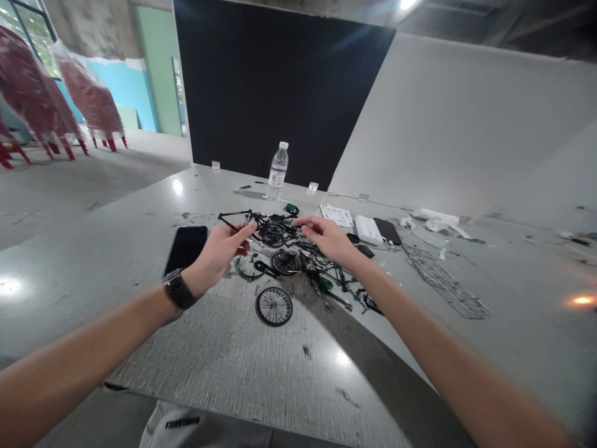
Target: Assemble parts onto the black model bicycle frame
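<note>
Just short of a clear plastic water bottle on a gray tabletop, handling parts of miniature bicycles with two bare hands. Pinching a black bicycle frame between thumb and fingers of the left hand, nearer than the bottle and left of it. Reaching with the right hand, nearer than the bottle and right of it, over the small parts with thumb and forefinger extended; being too unclear at the fingertips to tell whether grasping a piece or nothing. Wearing a black watch on the left wrist, also left of the bottle and nearer.

Working over a jumble of dark parts directly on the near side of the bottle, including a black spoked wheel among them, a curved green piece and, nearest of all from the bottle, a separate spoked wheel lying flat.

Having a black smartphone to the near left of the bottle, and a printed sheet, a white case and a gray lattice of rods to its right. Facing a black panel behind the bottle, with plastic-wrapped red chairs standing far to its left.
</note>
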The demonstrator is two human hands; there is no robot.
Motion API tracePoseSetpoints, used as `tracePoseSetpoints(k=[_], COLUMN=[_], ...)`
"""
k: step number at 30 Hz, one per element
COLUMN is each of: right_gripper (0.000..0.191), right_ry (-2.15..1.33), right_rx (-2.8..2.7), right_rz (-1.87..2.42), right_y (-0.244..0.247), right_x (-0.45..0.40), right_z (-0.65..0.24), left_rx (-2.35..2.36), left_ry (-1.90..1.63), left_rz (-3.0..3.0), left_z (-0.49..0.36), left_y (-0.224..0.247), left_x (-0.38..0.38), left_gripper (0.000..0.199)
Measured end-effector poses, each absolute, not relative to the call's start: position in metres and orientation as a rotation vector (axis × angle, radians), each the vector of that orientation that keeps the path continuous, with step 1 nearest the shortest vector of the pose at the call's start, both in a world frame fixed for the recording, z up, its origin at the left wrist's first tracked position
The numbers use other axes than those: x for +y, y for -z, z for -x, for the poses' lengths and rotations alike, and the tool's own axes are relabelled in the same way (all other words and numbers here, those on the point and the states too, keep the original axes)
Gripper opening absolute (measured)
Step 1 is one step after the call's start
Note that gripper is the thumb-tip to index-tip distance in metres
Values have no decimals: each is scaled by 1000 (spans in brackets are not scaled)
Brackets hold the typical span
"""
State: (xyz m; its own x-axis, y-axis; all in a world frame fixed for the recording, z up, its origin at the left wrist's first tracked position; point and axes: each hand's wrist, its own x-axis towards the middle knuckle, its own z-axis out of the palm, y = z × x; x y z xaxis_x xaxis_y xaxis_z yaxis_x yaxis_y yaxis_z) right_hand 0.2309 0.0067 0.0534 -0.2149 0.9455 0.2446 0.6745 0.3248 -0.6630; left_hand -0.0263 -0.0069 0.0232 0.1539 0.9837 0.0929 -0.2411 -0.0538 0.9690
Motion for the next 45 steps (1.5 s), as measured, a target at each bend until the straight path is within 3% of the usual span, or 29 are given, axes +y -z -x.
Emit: tracePoseSetpoints(k=[9,19,22,25,32,38,45], right_gripper=[26,16,19,9,15,9,20], right_ry=[-795,-879,-775,-541,-161,-232,-238], right_rx=[-1642,-1688,-1753,-1870,-2009,-2057,-2454], right_rz=[1195,1146,1177,1227,1165,1146,1330], right_y=[-46,-32,-27,-26,-28,-33,-25], right_x=[-64,-80,-78,-77,-79,-83,-72], right_z=[-208,-198,-199,-199,-195,-197,-205], left_rx=[818,807,786,754,746,762,803], left_ry=[-1039,-959,-950,-926,-902,-952,-1009], left_rz=[-1137,-1230,-1264,-1259,-1281,-1307,-1278], left_z=[13,10,9,9,9,8,11], left_y=[-14,-11,-10,-8,-7,-11,-10], left_x=[-13,-18,-18,-18,-19,-19,-16], left_gripper=[24,32,31,29,32,30,28])
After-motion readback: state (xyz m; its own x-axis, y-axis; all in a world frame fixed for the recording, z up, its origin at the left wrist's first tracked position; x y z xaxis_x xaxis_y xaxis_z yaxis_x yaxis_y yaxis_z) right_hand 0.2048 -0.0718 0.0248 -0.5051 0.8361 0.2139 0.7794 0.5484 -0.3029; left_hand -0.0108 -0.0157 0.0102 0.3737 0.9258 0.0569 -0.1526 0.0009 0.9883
